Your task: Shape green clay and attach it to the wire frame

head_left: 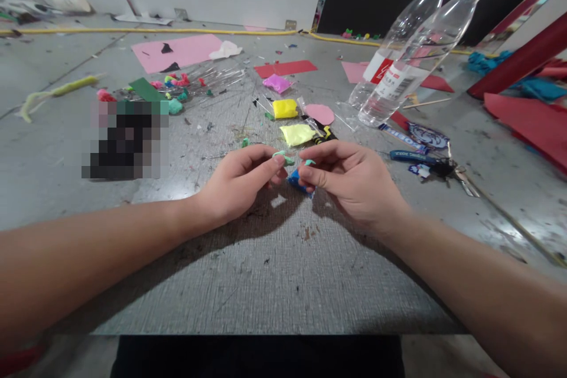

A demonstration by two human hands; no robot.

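My left hand point(248, 180) pinches a small piece of mint-green modelling clay point(286, 159) between thumb and fingers. Facing it across a narrow gap, my right hand point(349, 180) holds a smaller bit of the same green clay point(309, 163) at its fingertips. Both hands are just above the grey table point(266, 283). Below the fingertips lies a blue clay packet point(300, 182), partly hidden by my right hand. Just beyond are a pale yellow packet point(296, 135), a bright yellow packet point(284, 109) and a purple packet point(277, 83).
Two clear plastic bottles point(392, 91) stand at the back right. Keys on a blue strap point(411, 157) lie beside my right hand. A blurred-out dark block point(126, 142) is at the left. Pink paper point(177, 53), red paper point(286, 68) and a pink disc point(319, 114) lie farther back.
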